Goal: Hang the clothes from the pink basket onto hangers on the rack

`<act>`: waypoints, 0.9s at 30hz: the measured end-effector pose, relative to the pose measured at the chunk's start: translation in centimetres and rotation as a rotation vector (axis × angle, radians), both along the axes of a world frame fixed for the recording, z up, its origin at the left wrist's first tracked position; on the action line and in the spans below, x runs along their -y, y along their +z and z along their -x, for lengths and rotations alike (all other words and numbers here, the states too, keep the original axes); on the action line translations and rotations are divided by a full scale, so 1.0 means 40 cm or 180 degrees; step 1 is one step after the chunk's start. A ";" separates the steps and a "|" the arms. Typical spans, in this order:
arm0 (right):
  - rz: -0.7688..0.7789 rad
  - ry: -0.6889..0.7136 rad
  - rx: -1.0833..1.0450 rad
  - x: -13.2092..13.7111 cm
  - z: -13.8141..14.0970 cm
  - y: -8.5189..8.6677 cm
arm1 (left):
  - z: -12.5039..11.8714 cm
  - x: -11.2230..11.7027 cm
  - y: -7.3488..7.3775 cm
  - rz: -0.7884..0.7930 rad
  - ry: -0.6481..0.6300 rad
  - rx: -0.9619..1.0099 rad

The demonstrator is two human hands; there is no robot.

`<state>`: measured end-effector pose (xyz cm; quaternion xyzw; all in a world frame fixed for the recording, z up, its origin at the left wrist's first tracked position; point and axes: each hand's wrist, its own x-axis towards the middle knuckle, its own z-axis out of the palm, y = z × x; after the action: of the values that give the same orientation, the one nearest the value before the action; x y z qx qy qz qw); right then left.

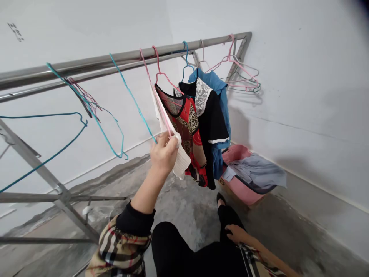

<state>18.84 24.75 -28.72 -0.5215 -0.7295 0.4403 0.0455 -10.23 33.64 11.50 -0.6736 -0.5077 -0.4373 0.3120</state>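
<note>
My left hand [163, 154] is closed around the lower part of a pink wire hanger [147, 71] that hooks over the metal rail. A white ribbed garment [182, 158] hangs on this hanger. The lower end of a light blue hanger [133, 98] reaches my left hand's fingers; whether they grip it too, I cannot tell. Beside the white garment hang a red patterned top [195, 134] on a red hanger [158, 63], a black top with a lace collar [215, 119] and a blue garment [226, 109]. Low by my leg, my right hand [238, 234] has loosely extended fingers, holding nothing.
The metal clothes rail [100, 66] crosses the view, with a frame leg [77, 215] at left. More hangers [112, 148] hang at left; a pink hanger [245, 71] is at right. A pink basket [245, 190] with grey cloth [256, 173] stands on the concrete floor by the wall.
</note>
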 end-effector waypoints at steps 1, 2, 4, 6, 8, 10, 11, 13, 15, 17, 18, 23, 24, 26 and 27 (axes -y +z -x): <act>0.0003 0.0008 -0.0010 0.001 0.003 0.003 | 0.002 0.003 -0.008 -0.0003 -0.0101 0.0111; 0.0004 0.0023 -0.0025 0.003 0.006 0.006 | 0.003 0.005 -0.014 -0.0002 -0.0207 0.0245; 0.0001 0.0068 -0.0051 0.006 0.013 0.013 | 0.005 0.009 -0.024 -0.0006 -0.0371 0.0560; 0.0005 0.0126 -0.0050 0.009 0.019 0.021 | 0.008 0.009 -0.034 -0.0040 -0.0419 0.0867; 0.0027 0.0177 -0.0010 0.010 0.025 0.029 | 0.015 0.005 -0.048 0.0022 -0.0370 0.1081; 0.0053 0.0220 0.0045 0.010 0.030 0.036 | 0.026 -0.002 -0.069 0.0399 -0.0239 0.1186; 0.0068 0.0243 0.0072 0.009 0.032 0.038 | 0.031 -0.006 -0.082 0.0696 -0.0142 0.1195; 0.0113 0.0296 0.0133 0.004 0.037 0.038 | 0.041 -0.013 -0.108 0.1231 0.0052 0.1175; 0.0192 0.0369 0.0202 -0.002 0.042 0.031 | 0.048 -0.017 -0.133 0.1476 0.0160 0.1138; 0.0273 0.0432 0.0278 -0.007 0.046 0.021 | 0.054 -0.020 -0.152 0.1492 0.0169 0.1121; 0.0304 0.0453 0.0311 -0.008 0.047 0.015 | 0.059 -0.021 -0.158 0.1482 0.0176 0.1119; 0.0387 0.0479 0.0420 -0.005 0.045 -0.004 | 0.105 -0.046 -0.149 0.1120 0.0403 0.1294; 0.0397 0.0474 0.0431 -0.003 0.045 -0.005 | 0.114 -0.054 -0.142 0.0994 0.0473 0.1356; 0.0407 0.0451 0.0438 -0.001 0.046 -0.006 | 0.125 -0.073 -0.129 0.0772 0.0547 0.1434; 0.0407 0.0437 0.0435 0.000 0.048 -0.006 | 0.127 -0.084 -0.123 0.0711 0.0535 0.1429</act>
<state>16.94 24.77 -28.95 -0.5009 -0.7353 0.4514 -0.0680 -15.32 37.00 6.59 -0.5453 -0.6635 -0.4896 0.1505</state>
